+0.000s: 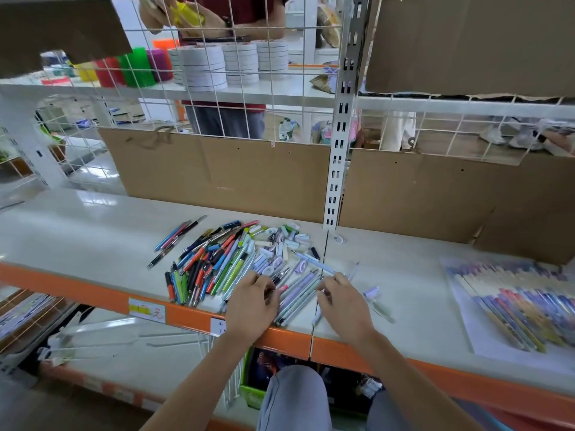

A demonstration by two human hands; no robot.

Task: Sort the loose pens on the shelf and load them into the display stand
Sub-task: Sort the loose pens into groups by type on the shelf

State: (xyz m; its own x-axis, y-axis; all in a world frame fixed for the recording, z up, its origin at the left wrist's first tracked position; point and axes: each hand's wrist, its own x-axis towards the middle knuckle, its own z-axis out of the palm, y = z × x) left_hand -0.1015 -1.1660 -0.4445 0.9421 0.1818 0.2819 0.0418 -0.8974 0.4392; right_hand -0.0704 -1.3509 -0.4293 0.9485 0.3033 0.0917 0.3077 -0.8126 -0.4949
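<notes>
Pens (217, 262) are heaped loose on the white shelf (93, 231); a pale pen (323, 268) is pinched by the right hand (342, 301), and dark pens (278, 276) are grasped by the left hand (252, 301).

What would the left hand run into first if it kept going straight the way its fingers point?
Most likely the pale purple pens lying just past the left hand; its fingers point right and a bit away, already at the edge of that bunch. Depth is hard to judge.
</notes>
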